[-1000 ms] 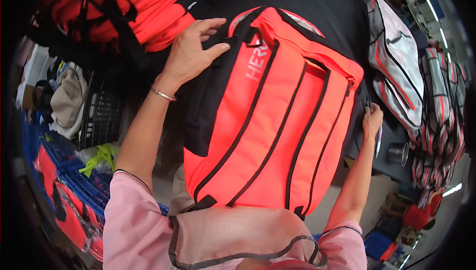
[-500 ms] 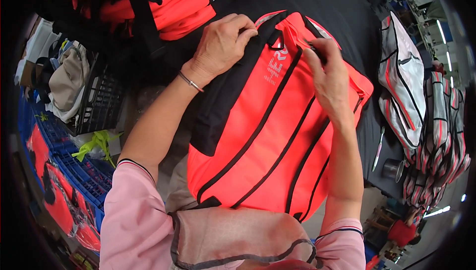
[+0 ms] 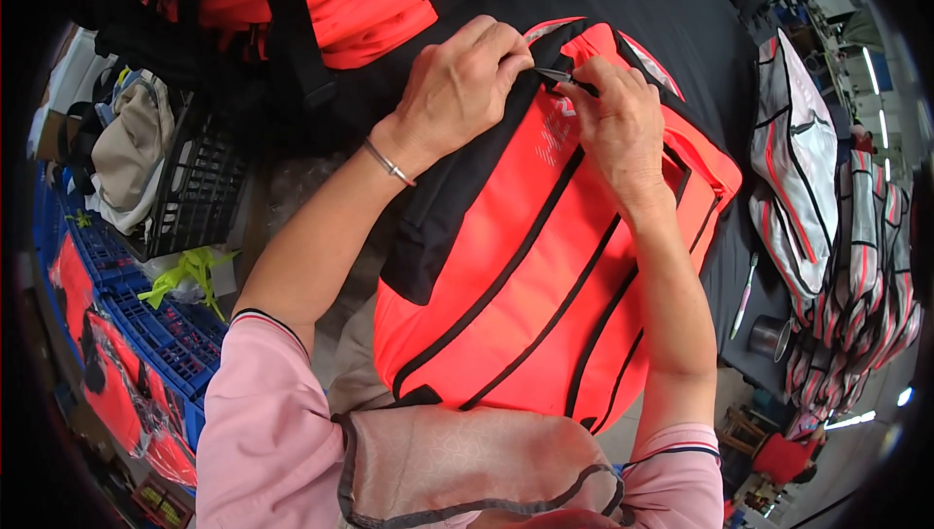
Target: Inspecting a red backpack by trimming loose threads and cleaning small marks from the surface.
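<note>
A bright red-orange backpack point(image 3: 520, 320) with black zips and a black side panel lies across my lap and the table edge, its top pointing away from me. At its upper left edge, the fingertips of my left hand point(image 3: 457, 91) are pinched on the black edge; whether a thread is between them is too small to see. My right hand point(image 3: 623, 130) is closed around thread snips point(image 3: 553, 74), mostly hidden by the fingers. Their pointed metal tip reaches left, close to my left fingertips, above the bag's top.
More red-orange bags with black straps point(image 3: 370, 14) are piled at the far left. A black crate point(image 3: 199, 174) of cloth and blue crates point(image 3: 161, 335) stand left. On the black-covered table at right are silver-grey bags point(image 3: 798, 159), a toothbrush point(image 3: 745, 296) and a metal cup point(image 3: 770, 336).
My right hand has moved left and away from me, bringing the snips' tip up to my left fingertips. The view has shifted slightly; my left hand keeps its pinch at the bag's edge.
</note>
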Available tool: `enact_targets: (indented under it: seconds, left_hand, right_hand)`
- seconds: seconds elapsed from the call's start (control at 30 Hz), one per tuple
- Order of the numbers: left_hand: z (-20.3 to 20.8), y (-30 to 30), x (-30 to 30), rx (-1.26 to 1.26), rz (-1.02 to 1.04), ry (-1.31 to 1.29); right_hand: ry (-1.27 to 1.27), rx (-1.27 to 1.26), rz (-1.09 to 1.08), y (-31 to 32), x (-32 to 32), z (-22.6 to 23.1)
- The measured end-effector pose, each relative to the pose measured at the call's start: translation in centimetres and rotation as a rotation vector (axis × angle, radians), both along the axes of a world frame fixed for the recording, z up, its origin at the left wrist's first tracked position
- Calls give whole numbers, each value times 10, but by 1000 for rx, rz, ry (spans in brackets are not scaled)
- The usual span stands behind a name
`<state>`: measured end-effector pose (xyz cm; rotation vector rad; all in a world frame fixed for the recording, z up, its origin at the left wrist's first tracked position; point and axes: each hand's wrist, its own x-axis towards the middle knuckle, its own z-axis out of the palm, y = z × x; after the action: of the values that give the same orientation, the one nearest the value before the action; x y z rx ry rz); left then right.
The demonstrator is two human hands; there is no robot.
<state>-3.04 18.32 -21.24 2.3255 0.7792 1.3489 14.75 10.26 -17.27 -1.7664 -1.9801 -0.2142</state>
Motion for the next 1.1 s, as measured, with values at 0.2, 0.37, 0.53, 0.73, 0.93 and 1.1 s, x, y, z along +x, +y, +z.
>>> enact_targets:
  seconds: [0.2, 0.37, 0.53, 0.73, 0.93, 1.1]
  left_hand:
    - [-11, -8, -30, -526, 95, -91]
    - [-10, -8, -32, -971, -177, 194]
    - [-2, -43, -25, -596, 0, 124]
    - [-3, -70, -19, -290, 110, 21]
    - [-2, -77, -19, -283, 128, 60]
    - [-3, -84, -19, -272, 148, 106]
  right_hand:
    - [680, -73, -194, -15, 21, 0]
    - [755, -70, -168, -23, 19, 3]
    - [675, -11, -116, -40, -1, 13]
    - [235, 180, -15, -55, -7, 19]
    - [-47, 315, 42, -57, -2, 17]
    - [-81, 229, 48, -57, 2, 20]
